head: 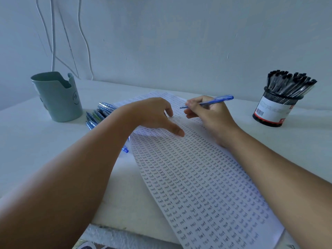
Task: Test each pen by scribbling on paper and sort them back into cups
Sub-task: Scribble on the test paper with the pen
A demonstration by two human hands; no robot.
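Right hand (208, 115): we see it pinching a slim blue plastic pen (209, 102), tip on the white paper sheet (197, 177).
Left hand (154, 114): fingers relaxed, resting on that sheet.

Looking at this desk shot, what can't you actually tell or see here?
Head view only:
- Inside of the green cup: its wall hides any contents.
- Loose pens: partly behind the left hand and forearm, so uncountable.
- Whether the blue pen in the right hand touches the paper: unclear.
- Mesh cup label: too small.
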